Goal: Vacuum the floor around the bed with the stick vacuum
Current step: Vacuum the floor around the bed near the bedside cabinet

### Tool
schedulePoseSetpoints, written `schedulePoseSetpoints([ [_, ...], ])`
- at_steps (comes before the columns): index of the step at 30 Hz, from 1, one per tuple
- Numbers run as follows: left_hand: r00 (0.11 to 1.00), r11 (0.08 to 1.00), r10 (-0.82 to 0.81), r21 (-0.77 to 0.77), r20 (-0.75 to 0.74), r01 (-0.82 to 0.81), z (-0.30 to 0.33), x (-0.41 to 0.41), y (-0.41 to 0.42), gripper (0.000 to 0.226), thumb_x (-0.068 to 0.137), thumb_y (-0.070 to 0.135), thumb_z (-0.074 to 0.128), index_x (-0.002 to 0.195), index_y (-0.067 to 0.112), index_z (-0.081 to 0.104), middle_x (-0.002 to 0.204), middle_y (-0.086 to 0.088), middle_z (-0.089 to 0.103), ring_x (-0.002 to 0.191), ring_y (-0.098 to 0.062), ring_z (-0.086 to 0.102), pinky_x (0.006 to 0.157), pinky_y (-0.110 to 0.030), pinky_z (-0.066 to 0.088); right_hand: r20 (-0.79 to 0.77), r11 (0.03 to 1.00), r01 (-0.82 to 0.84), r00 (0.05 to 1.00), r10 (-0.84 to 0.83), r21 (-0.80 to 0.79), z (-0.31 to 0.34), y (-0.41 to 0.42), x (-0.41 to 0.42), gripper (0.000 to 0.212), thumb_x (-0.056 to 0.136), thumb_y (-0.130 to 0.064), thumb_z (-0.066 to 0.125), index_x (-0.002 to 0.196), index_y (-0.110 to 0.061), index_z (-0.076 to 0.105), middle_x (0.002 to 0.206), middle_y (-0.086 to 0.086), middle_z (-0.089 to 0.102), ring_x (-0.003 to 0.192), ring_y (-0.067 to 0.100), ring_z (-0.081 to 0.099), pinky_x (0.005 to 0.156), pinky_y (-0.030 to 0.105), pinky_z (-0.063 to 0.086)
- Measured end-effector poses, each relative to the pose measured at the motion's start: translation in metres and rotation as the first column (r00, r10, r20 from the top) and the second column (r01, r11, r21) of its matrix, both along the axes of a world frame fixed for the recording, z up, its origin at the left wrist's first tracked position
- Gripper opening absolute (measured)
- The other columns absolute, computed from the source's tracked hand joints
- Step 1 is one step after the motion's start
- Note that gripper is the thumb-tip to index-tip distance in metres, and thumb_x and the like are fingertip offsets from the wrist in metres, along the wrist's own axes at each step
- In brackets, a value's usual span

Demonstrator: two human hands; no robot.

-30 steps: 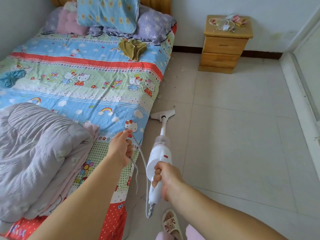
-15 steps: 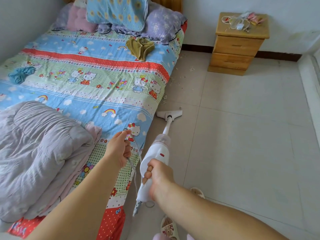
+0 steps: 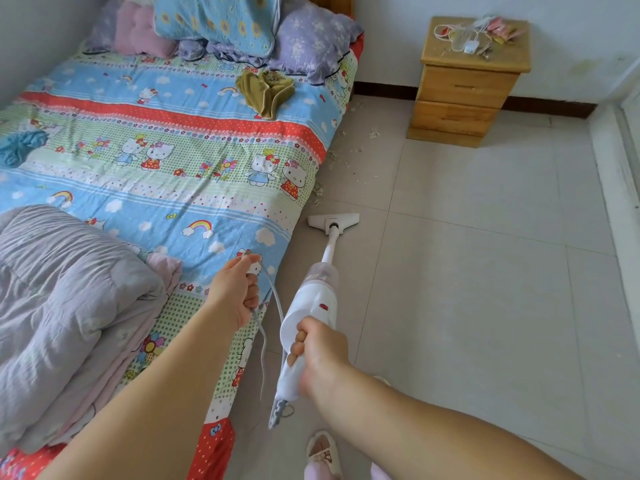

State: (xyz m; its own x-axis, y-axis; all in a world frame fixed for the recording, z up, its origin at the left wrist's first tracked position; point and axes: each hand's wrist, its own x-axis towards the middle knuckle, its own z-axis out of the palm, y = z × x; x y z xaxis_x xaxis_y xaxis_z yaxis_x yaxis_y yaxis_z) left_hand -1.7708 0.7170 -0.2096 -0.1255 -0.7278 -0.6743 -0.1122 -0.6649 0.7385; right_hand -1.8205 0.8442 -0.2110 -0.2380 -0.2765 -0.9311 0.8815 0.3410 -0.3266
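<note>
Nearest, the right hand (image 3: 320, 355) grips the white plastic stick vacuum (image 3: 308, 320) by its handle; the left hand (image 3: 235, 292) pinches its grey cord (image 3: 268, 296). Farther, the floor head (image 3: 333, 222) sits beside the bed (image 3: 194, 161). Beyond, pale crumbs (image 3: 332, 157) remain, so most work looks left.

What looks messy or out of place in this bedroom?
Pale crumbs litter the floor along the bed, beyond the vacuum head. An olive cloth lies crumpled on the sheet, and tangled cords clutter the nightstand.
</note>
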Motion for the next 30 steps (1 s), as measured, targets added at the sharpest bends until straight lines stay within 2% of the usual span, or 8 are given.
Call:
schedulePoseSetpoints([
  [6, 0.999, 1.0, -0.027, 0.003, 0.019, 0.027, -0.003, -0.02, -0.001, 0.013, 0.098, 0.015, 0.044, 0.106, 0.014, 0.054, 0.034, 0.009, 0.021, 0.026, -0.006, 0.015, 0.034, -0.01, 0.012, 0.018, 1.0, -0.02, 1.0, 0.02, -0.003, 0.007, 0.007, -0.005, 0.015, 0.078, -0.004, 0.051, 0.091, -0.007, 0.048, 0.028, -0.004, 0.036, 0.023, 0.012, 0.032, 0.042, 0.021, 0.033],
  [11, 0.999, 0.999, -0.043, 0.009, 0.021, 0.043, -0.004, -0.033, -0.004, 0.005, 0.096, 0.015, 0.047, 0.097, 0.016, 0.051, 0.034, 0.009, 0.022, 0.026, -0.006, 0.015, 0.035, -0.01, 0.012, 0.028, 1.0, -0.017, 0.999, 0.018, -0.014, 0.004, 0.012, -0.021, 0.007, 0.079, -0.002, 0.051, 0.077, -0.007, 0.047, 0.033, -0.002, 0.038, 0.023, 0.011, 0.031, 0.04, 0.016, 0.03],
  [16, 0.999, 0.999, -0.045, 0.012, 0.018, 0.045, -0.006, -0.041, -0.004, 0.011, 0.097, 0.016, 0.044, 0.103, 0.016, 0.053, 0.033, 0.009, 0.022, 0.026, -0.005, 0.015, 0.033, -0.011, 0.012, 0.039, 0.985, -0.173, 0.984, 0.173, -0.003, -0.001, 0.009, -0.056, 0.012, 0.083, -0.001, 0.048, 0.074, -0.009, 0.048, 0.054, 0.001, 0.04, 0.024, 0.009, 0.031, 0.041, 0.013, 0.03],
  [18, 0.999, 0.999, -0.047, 0.012, 0.026, 0.047, -0.009, -0.043, -0.004, 0.015, 0.098, 0.016, 0.042, 0.107, 0.015, 0.054, 0.034, 0.009, 0.022, 0.026, -0.005, 0.015, 0.033, -0.013, 0.012, -0.006, 0.97, -0.242, 0.97, 0.242, 0.02, -0.004, 0.01, -0.071, 0.02, 0.084, 0.0, 0.048, 0.067, -0.01, 0.045, 0.054, 0.0, 0.039, 0.025, 0.008, 0.03, 0.042, 0.015, 0.029],
  [22, 0.997, 0.999, -0.049, 0.02, 0.051, 0.048, -0.013, -0.049, -0.003, 0.017, 0.099, 0.017, 0.039, 0.107, 0.014, 0.054, 0.035, 0.009, 0.021, 0.027, -0.005, 0.015, 0.035, -0.012, 0.013, -0.11, 0.938, -0.342, 0.931, 0.347, 0.064, -0.013, 0.011, -0.096, 0.023, 0.083, 0.002, 0.048, 0.065, -0.011, 0.043, 0.052, 0.0, 0.037, 0.027, 0.007, 0.027, 0.043, 0.018, 0.027],
  [30, 0.997, 1.0, -0.027, 0.017, 0.071, 0.026, -0.015, -0.062, 0.0, 0.017, 0.098, 0.015, 0.039, 0.099, 0.016, 0.057, 0.037, 0.009, 0.023, 0.028, -0.005, 0.016, 0.035, -0.012, 0.014, -0.109, 0.943, -0.33, 0.937, 0.332, 0.034, -0.026, -0.005, -0.107, 0.017, 0.08, 0.002, 0.048, 0.069, -0.01, 0.045, 0.055, 0.001, 0.039, 0.026, 0.008, 0.029, 0.045, 0.02, 0.03],
])
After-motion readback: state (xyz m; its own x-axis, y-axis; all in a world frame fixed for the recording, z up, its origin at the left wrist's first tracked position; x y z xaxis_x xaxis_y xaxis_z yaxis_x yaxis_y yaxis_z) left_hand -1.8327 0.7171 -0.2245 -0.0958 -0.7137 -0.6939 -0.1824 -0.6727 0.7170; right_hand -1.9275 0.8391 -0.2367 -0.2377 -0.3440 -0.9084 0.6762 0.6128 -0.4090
